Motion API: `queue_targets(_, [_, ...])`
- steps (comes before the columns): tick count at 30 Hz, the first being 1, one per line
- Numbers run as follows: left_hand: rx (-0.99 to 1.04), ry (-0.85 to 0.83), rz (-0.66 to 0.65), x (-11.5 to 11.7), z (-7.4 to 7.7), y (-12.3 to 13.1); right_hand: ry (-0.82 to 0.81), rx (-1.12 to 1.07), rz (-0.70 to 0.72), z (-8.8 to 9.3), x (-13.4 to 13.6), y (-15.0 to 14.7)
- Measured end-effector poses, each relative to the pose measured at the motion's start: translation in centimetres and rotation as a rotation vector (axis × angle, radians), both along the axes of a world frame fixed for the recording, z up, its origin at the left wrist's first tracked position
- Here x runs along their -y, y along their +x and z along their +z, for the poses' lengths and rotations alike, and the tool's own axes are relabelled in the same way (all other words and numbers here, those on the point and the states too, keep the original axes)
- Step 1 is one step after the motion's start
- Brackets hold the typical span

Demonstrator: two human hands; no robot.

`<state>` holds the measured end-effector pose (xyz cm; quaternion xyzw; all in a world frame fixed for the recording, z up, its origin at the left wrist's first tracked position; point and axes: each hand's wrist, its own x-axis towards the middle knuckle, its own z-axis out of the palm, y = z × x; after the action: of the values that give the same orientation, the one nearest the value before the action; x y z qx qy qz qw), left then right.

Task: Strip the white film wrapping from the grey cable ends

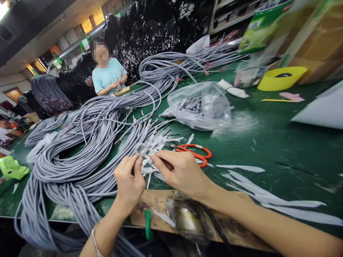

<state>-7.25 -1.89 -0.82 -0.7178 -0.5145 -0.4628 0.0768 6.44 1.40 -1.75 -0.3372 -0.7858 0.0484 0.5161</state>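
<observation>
My left hand (130, 182) and my right hand (180, 171) meet over the near edge of a green table (268, 142). Both are pinched on the stripped end of a grey cable (143, 150), which comes out of a big bundle of grey cables (88, 142) spreading to the left. White strips of cut sheath (166, 141) lie under and around the fingers. Orange-handled scissors (195, 153) lie just beyond my right hand. A worn wooden board (166, 210) sits under both wrists.
A clear plastic bag (200, 105) of small parts lies in the middle. A yellow dish (281, 76), cardboard boxes and a green bag stand at the far right. A person in a light blue shirt (108, 76) works across the table. Long white strips (268, 196) lie right.
</observation>
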Motion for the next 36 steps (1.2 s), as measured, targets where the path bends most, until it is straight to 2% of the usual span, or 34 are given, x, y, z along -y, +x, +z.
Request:
queue_targets(7, [0.007,-0.015,-0.001,0.1,-0.1,0.0,-0.039,-0.026,0.032,0.4,0.2,-0.1])
queue_targets(17, [0.029,-0.021,0.002,0.3,0.0,0.0,0.021,0.006,0.002,0.3,0.4,0.1])
queue_targets(21, [0.035,-0.020,0.007,0.3,-0.1,0.1,-0.049,-0.022,0.009,0.3,0.3,-0.1])
queue_targets(27, [-0.002,0.031,0.000,0.3,-0.2,0.5,-0.236,-0.081,0.098,0.5,-0.1,-0.3])
queue_targets(29, [-0.003,0.038,0.002,0.5,-0.2,0.6,-0.163,-0.090,0.093,0.5,0.0,-0.3])
queue_targets(33, [0.008,-0.010,0.014,0.4,-0.2,0.6,0.142,-0.077,0.076,0.5,1.4,-0.5])
queue_targets(36, [0.089,-0.179,0.025,-0.2,-0.1,0.1,0.310,0.002,0.206,0.9,3.0,-0.6])
